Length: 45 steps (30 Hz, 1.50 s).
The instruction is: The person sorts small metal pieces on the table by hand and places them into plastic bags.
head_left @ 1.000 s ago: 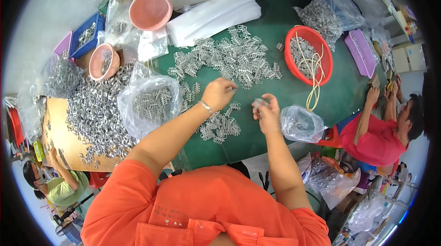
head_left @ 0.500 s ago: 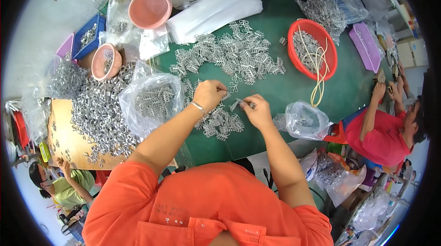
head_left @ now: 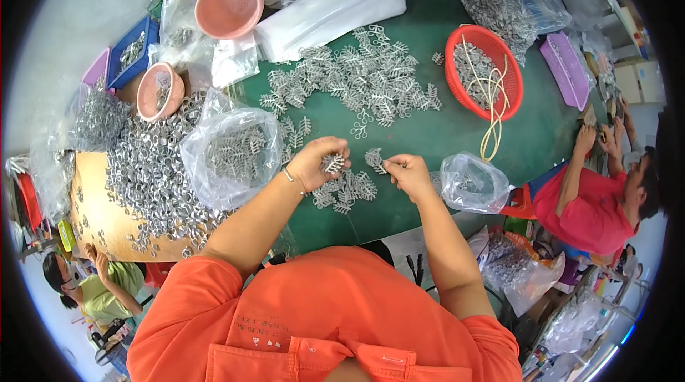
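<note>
My left hand (head_left: 318,163) is curled round a small grey leaf-shaped metal piece (head_left: 333,162), which shows at its fingertips. A second leaf-shaped piece (head_left: 374,161) is pinched at its edge by my right hand (head_left: 408,175), held up to the left of the fingers. Just beneath both hands lies a small heap of similar leaf-shaped pieces (head_left: 345,192) on the green tabletop (head_left: 407,218). Beyond them spreads a larger pile of these pieces (head_left: 357,79). Left of my left forearm, an open clear plastic bag (head_left: 191,161) contains more of them.
A red basket (head_left: 449,72) with small metal parts and a cream cord stands at right. Near it are a clear bag (head_left: 474,186) and a purple tray (head_left: 567,72). Metal rings (head_left: 153,168) cover the left side. Pink bowls (head_left: 228,7) sit behind. Two other people work at the sides.
My hands have moved slightly nearer to me and a little apart. Both leaf-shaped pieces now show more plainly at my fingers. The whole view has shifted slightly.
</note>
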Tool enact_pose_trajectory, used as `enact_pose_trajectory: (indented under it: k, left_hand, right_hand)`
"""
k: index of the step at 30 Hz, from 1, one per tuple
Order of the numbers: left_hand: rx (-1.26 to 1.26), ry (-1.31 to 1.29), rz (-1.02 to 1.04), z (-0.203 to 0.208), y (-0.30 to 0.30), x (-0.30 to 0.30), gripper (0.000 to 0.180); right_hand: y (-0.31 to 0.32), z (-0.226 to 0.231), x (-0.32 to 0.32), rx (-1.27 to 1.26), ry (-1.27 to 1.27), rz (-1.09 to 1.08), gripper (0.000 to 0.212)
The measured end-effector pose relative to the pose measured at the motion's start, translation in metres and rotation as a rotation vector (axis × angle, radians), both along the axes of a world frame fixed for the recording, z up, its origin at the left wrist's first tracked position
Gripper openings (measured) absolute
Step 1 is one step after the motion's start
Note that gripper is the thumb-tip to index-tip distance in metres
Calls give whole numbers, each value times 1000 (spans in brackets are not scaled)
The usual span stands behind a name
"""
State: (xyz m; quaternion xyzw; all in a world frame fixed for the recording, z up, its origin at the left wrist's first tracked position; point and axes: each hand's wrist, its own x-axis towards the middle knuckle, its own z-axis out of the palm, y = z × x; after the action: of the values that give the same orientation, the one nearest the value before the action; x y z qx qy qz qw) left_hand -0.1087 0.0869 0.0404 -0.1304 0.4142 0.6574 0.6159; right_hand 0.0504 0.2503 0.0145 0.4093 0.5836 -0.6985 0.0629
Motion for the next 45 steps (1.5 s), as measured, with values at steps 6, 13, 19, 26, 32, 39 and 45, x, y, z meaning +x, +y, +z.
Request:
enact_pose_trajectory:
  k: [6, 13, 19, 26, 32, 39, 45]
  left_hand:
    - [-238, 723, -410, -12, 20, 16, 49]
    - [-213, 935, -317, -12, 24, 25, 31]
    - [-246, 1566, -313, 1, 25, 27, 24]
    - [-296, 1592, -464, -15, 14, 28, 20]
    - [-274, 1450, -449, -19, 9, 15, 19]
    - [-250, 1164, -541, 6, 14, 13, 16]
    - [-25, 455, -200, 11, 5, 6, 11]
  right_hand:
    - [-2, 9, 1, -158, 7, -4, 20]
    - [-14, 13, -2, 414, 161, 100, 16]
    - [-31, 13, -17, 602, 113, 118, 22]
    - [-36, 2, -23, 503, 234, 183, 28]
    - [-36, 13, -26, 523, 201, 91, 17]
    - [-16, 25, -32, 774, 278, 300, 13]
    - [-21, 26, -32, -229, 233, -57, 6]
